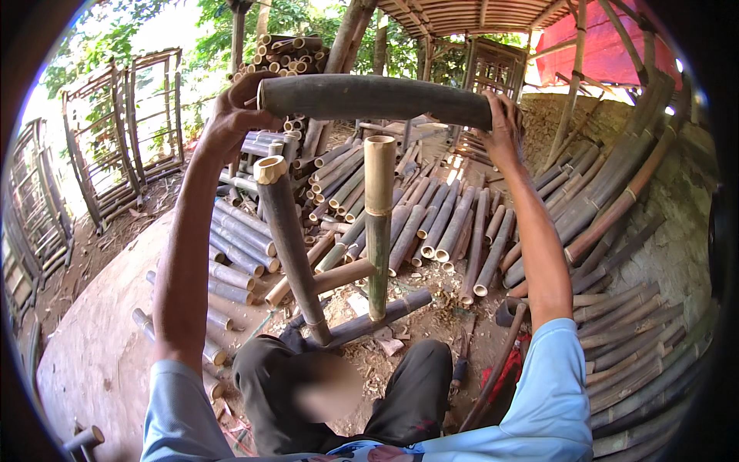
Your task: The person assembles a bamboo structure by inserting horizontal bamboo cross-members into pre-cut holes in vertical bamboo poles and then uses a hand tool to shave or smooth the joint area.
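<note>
My left hand [237,114] and my right hand [504,127] hold up a thick dark bamboo pole [369,97] by its two ends, nearly level at head height. Below it stands a bamboo frame. Its left post [289,239] is dark, leans to the left and has a notched pale top. The right post [379,185] is upright, pale above and greenish below. A short crosspiece [344,275] joins the posts low down. Both posts meet a dark base pole [396,314] on the ground between my knees. The held pole is apart from both post tops.
Several cut bamboo lengths [454,223] lie beyond the frame, with a stack [289,55] behind. Long curved poles [616,173] lean at the right. A knife-like tool [462,358] stands near my right knee. Bamboo racks [100,131] stand far left. Shavings [369,358] cover the ground.
</note>
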The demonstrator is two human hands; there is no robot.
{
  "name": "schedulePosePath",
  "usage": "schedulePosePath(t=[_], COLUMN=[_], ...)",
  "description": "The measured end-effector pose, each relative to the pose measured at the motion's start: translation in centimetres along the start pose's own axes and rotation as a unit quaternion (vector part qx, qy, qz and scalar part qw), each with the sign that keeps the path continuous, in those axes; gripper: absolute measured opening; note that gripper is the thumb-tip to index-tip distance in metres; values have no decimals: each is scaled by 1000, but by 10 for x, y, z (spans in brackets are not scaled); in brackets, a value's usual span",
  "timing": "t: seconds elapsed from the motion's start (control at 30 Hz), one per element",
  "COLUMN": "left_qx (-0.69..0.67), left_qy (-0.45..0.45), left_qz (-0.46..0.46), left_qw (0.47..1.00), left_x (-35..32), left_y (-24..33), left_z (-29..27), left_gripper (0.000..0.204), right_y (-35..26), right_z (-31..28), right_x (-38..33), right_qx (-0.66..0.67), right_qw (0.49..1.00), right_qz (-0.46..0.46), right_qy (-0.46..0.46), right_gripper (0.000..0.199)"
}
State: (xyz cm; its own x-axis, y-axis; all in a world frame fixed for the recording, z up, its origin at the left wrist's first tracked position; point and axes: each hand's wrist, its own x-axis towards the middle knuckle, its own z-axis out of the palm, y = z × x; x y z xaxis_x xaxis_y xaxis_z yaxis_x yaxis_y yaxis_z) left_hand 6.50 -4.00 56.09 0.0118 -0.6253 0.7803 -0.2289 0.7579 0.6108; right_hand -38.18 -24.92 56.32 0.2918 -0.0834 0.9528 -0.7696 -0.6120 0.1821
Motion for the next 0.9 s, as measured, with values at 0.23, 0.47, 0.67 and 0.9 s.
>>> schedulePosePath(t=[0.23,0.47,0.67,0.9], left_qx=[-29,-62,-123,-141], left_qy=[40,70,111,264], left_qz=[-25,-15,-12,37], left_qw=[998,996,986,953], left_x=[-28,-45,-63,-59], left_y=[-44,-47,-58,-71], left_z=[-23,-25,-5,30], left_gripper=[77,79,77,34], right_y=[-15,-34,-30,-38], right_z=[61,69,64,69], right_x=[-22,-27,-32,-48], right_qx=[47,85,60,39], right_qw=[998,994,995,999], right_qz=[-3,20,6,23], right_qy=[-46,-73,-76,-27], right_gripper=[92,91,88,86])
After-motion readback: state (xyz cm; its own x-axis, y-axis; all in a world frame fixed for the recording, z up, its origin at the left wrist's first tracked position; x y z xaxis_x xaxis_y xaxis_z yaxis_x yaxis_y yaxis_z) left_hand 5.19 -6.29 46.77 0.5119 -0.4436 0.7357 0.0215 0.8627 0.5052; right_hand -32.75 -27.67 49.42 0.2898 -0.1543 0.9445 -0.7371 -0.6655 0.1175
